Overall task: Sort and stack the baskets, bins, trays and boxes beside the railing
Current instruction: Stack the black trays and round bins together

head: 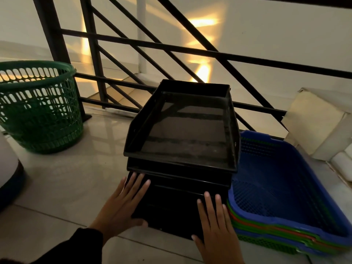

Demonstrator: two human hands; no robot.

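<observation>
Both hands, left (122, 201) and right (215, 223), fingers spread flat on black trays (181, 130), squaring the stack near railing (171, 46).

One head-worn wide-angle view looks forward and steeply down from close above the tiled floor (62, 187); it faces the black railing (171, 47) along the floor's far edge; both hands reach in from the bottom edge.

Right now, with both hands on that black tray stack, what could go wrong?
The top black tray sits skewed on the stack, so a push from the left hand or right hand might slide it off. It could land on the blue basket or knock the railing.
</observation>
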